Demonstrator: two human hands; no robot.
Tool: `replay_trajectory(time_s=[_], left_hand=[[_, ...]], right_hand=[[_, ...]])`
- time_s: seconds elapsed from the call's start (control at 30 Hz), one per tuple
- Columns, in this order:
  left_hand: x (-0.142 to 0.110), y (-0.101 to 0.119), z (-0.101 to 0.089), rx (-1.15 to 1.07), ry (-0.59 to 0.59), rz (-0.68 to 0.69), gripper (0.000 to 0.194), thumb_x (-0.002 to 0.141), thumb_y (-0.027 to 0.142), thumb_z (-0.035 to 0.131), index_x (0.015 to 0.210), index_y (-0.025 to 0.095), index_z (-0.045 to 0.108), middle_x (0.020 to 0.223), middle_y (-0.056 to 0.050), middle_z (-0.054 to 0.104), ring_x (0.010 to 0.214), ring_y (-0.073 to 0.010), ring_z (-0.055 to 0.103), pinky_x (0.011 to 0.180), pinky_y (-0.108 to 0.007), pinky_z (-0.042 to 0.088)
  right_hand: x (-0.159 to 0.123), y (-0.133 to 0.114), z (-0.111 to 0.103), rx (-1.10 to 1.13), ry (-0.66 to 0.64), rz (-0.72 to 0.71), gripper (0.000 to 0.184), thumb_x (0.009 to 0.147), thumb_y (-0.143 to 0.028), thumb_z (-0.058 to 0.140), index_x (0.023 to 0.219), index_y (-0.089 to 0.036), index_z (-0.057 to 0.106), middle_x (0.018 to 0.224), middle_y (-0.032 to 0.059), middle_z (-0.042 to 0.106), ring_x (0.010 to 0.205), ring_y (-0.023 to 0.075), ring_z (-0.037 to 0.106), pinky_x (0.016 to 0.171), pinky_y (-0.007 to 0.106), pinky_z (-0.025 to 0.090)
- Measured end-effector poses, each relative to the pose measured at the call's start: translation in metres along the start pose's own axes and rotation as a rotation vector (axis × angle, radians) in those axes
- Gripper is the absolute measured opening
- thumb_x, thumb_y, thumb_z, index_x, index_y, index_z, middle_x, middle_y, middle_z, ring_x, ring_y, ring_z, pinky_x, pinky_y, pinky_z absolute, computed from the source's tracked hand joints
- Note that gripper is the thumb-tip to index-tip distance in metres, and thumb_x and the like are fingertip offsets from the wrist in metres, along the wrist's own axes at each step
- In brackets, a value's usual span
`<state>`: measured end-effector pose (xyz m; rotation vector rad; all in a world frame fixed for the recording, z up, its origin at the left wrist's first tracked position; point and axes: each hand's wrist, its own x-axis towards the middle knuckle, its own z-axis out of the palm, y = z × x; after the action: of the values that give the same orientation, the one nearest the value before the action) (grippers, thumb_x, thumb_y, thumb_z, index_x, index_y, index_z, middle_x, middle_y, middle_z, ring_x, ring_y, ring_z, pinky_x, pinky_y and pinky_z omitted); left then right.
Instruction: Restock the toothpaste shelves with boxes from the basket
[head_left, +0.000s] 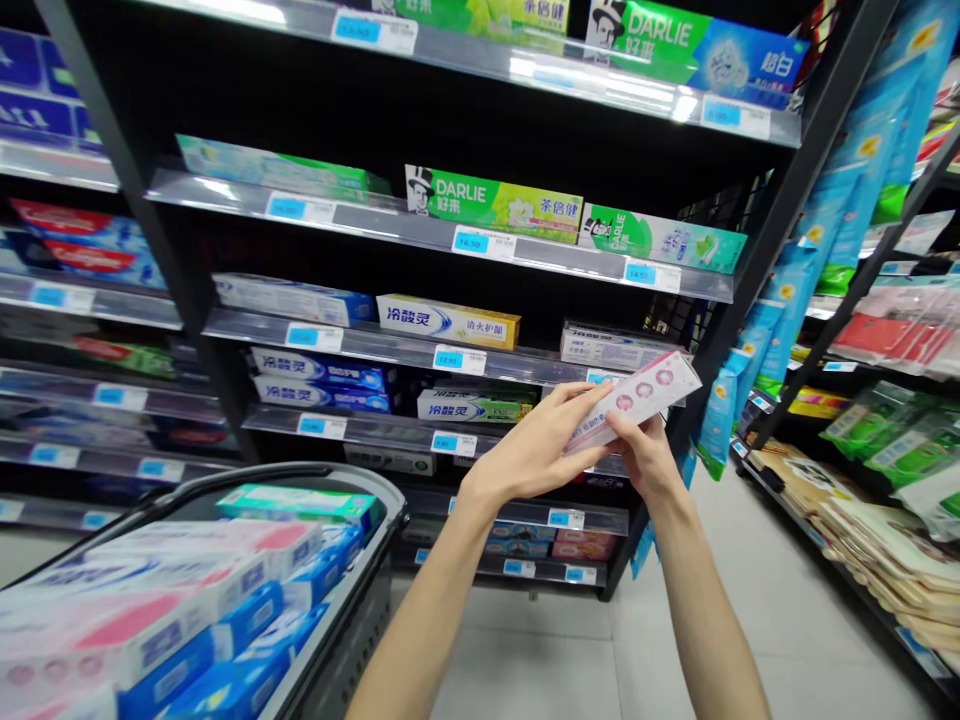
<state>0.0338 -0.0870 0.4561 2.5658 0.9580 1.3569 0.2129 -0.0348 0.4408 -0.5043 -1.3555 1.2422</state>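
Observation:
A white and pink toothpaste box (645, 392) is held tilted in front of the shelf, its right end raised. My left hand (536, 440) is closed around the box's left end, fingers along the upper side and thumb below. Gripping its lower edge nearer the middle is my right hand (643, 445), thumb on the near face and the other fingers partly hidden behind. Just beyond the box, a white toothpaste box (611, 345) lies at the right end of a shelf (517, 365).
At the lower left a grey basket (390, 500) holds several pink-white, blue and green boxes. Darlie boxes (495, 203) and other toothpaste stand on the shelves ahead. Blue packets (821, 200) hang along the right post; another rack with bagged goods (877, 425) stands across the tiled floor (720, 600).

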Motion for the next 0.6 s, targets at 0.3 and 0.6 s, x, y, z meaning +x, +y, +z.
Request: replay_trajectory(time_s=[0.3,0.6], left_hand=[[-0.007,-0.002,-0.008,0.183,-0.006,-0.043,0.063,0.103,0.043,0.059,0.162,0.03,0.04,0.145,-0.012,0.056,0.129,-0.03,0.06,0.107,-0.045,0.054],[-0.007,-0.006,-0.019,0.286,0.349,-0.111,0.061,0.093,0.041,0.076,0.15,0.029,0.057,0.145,-0.011,0.06,0.13,-0.036,0.058,0.112,-0.058,0.051]], right_hand=[[0.001,0.004,0.009,0.089,-0.009,0.082,0.061,0.055,-0.048,0.099,0.103,-0.023,0.071,0.094,0.004,0.079,0.08,0.0267,0.076,0.053,0.033,0.065],[0.007,-0.008,0.01,0.413,0.306,0.07,0.066,0.076,-0.063,0.084,0.129,-0.029,0.063,0.133,0.0031,0.072,0.117,0.0227,0.072,0.075,0.029,0.07]])
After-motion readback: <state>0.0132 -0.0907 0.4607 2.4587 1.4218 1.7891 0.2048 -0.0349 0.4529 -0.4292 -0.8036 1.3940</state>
